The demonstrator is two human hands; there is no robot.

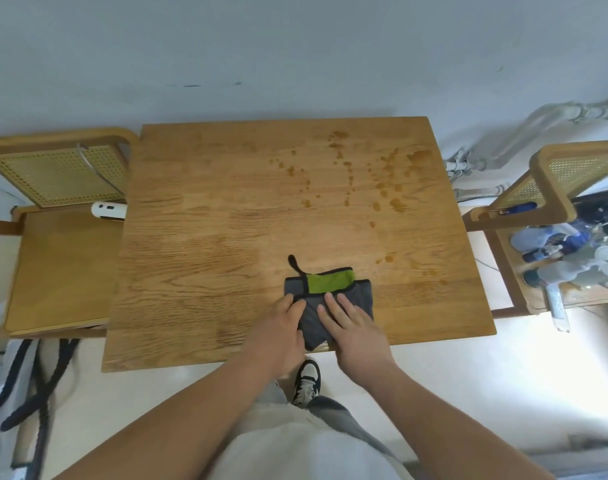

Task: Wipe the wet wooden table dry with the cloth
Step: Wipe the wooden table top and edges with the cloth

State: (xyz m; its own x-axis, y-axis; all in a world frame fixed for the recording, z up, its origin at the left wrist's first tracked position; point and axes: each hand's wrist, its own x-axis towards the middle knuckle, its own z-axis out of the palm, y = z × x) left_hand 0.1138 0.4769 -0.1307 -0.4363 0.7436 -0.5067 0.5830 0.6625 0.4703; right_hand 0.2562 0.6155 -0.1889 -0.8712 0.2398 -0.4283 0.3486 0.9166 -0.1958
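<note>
Cloth (pixel 330 299), grey with a green patch, lies folded at the tabletop's (pixel 205 258) near edge. Left hand (pixel 282 327) and right hand (pixel 351 327) press flat on it, fingers spread, gripping nothing. Droplets (pixel 382 181) dot the far right.

It looks like a home eating spot: a wooden table (pixel 209 237) against a wall, with a cane-backed chair (pixel 56 174) on each side.
</note>
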